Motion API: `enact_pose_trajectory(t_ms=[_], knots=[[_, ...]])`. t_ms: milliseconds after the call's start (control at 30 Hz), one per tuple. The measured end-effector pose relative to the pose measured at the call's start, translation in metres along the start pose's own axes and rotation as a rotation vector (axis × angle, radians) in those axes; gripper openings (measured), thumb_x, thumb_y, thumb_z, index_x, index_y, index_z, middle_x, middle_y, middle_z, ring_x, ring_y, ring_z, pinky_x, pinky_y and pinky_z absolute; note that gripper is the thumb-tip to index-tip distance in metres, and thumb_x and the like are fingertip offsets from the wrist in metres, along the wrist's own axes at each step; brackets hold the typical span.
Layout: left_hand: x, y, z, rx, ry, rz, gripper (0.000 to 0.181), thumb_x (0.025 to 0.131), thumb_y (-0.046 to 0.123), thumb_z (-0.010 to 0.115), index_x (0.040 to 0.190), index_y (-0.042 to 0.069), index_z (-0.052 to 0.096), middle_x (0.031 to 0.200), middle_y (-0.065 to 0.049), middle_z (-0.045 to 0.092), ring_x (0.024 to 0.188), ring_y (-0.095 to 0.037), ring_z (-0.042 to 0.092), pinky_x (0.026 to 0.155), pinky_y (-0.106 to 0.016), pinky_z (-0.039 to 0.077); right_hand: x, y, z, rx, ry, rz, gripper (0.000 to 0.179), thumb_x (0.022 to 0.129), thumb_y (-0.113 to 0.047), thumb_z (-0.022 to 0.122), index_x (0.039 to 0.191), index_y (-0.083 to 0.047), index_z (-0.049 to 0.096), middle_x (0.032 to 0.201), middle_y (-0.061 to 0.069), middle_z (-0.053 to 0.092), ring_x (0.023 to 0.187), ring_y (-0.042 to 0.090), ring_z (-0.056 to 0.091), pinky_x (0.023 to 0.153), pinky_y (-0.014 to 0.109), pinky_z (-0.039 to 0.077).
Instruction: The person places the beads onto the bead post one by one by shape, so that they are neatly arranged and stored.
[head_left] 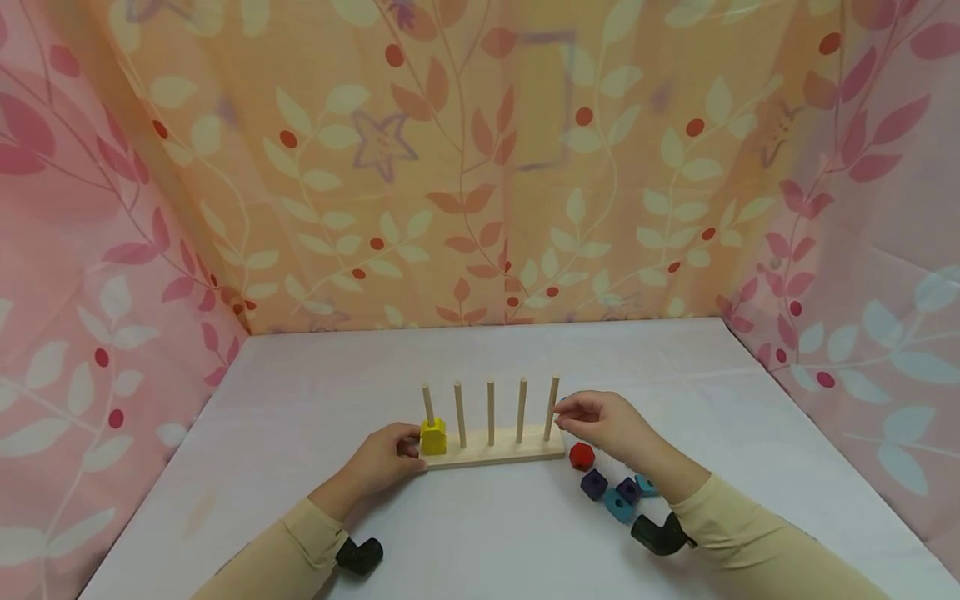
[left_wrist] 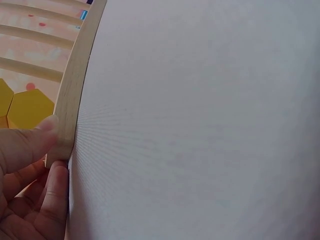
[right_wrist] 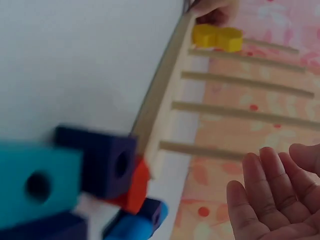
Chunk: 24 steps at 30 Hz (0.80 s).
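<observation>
A pale wooden peg board (head_left: 491, 452) with several upright pegs stands on the white table. Two yellow blocks (right_wrist: 218, 38) are stacked on its leftmost peg. My left hand (head_left: 386, 458) grips the board's left end beside them; in the left wrist view the thumb (left_wrist: 30, 145) lies against the edge and the fingers are at the end. Near the rightmost peg (head_left: 552, 408) is my right hand (head_left: 606, 423), raised, its palm bare and fingers slightly bent in the right wrist view. Whether a fingertip touches that peg I cannot tell.
Right of the board lie a red block (head_left: 582, 456), dark purple blocks (head_left: 594, 484) and teal blocks (head_left: 618, 505). A bright blue piece (right_wrist: 131, 228) is partly hidden among them. Patterned cloth (head_left: 480, 167) walls the table at the back and sides.
</observation>
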<state>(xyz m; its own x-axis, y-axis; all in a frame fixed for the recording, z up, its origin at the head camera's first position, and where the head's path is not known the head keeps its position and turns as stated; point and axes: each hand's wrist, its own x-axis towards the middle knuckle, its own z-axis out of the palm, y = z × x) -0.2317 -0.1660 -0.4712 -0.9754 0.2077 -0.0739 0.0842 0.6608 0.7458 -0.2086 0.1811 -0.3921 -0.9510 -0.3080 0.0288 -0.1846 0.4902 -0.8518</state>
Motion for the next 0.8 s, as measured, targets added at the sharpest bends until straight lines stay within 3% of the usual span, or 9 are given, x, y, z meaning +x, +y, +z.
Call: enact_pose_trajectory(t_ms=[200, 500, 800], knots=[[0.0, 0.001, 0.0, 0.004, 0.002, 0.003, 0.048, 0.071, 0.014, 0.078, 0.115, 0.009, 0.059, 0.089, 0.002, 0.059, 0.079, -0.012, 0.053, 0.069, -0.028, 0.046, 0.003, 0.019, -0.009, -0.119, -0.015, 0.091, 0.018, 0.084, -0.012, 0.065, 0.101, -0.005, 0.066, 0.091, 0.005, 0.066, 0.083, 0.016, 0.06, 0.072, 0.032, 0.052], [-0.001, 0.002, 0.0, -0.013, 0.0, -0.008, 0.047, 0.071, 0.013, 0.077, 0.115, 0.01, 0.059, 0.088, 0.002, 0.059, 0.079, -0.012, 0.054, 0.068, -0.028, 0.046, 0.011, 0.038, -0.009, -0.238, -0.089, 0.198, 0.019, 0.08, -0.005, 0.067, 0.099, -0.008, 0.067, 0.091, 0.002, 0.065, 0.084, 0.014, 0.058, 0.079, 0.036, 0.05], [0.0, 0.002, 0.0, -0.002, 0.001, -0.01, 0.046, 0.072, 0.013, 0.077, 0.114, 0.011, 0.06, 0.09, 0.003, 0.059, 0.08, -0.012, 0.054, 0.069, -0.028, 0.046, 0.012, 0.043, -0.009, -0.35, -0.149, 0.23, 0.019, 0.073, -0.009, 0.075, 0.091, -0.008, 0.068, 0.081, -0.001, 0.063, 0.075, 0.014, 0.055, 0.075, 0.037, 0.049]])
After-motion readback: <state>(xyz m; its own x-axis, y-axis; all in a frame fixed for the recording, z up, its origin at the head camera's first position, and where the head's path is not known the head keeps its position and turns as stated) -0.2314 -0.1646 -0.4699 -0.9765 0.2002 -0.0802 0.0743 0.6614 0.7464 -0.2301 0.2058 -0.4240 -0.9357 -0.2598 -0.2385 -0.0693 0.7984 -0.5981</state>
